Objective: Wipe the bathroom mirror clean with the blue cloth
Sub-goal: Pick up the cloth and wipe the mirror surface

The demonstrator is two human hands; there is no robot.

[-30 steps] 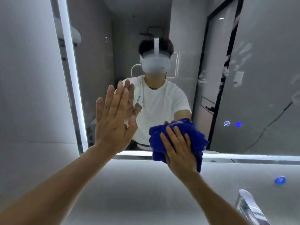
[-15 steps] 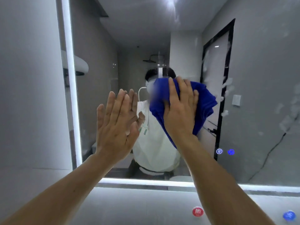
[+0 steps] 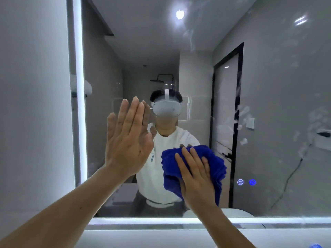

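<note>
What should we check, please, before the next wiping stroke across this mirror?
1. Blue cloth pressed to the mirror: ok, the right hand holds it flat with straight fingers.
2. Left hand braced: ok, it lies flat on the glass, though it may leave prints.
3. Glass clean: not ok, white smears show to the right of the cloth.
4. Touch buttons clear of the cloth: ok, apart from it, but near its right edge.
5. Cloth dampness: cannot tell.
</note>
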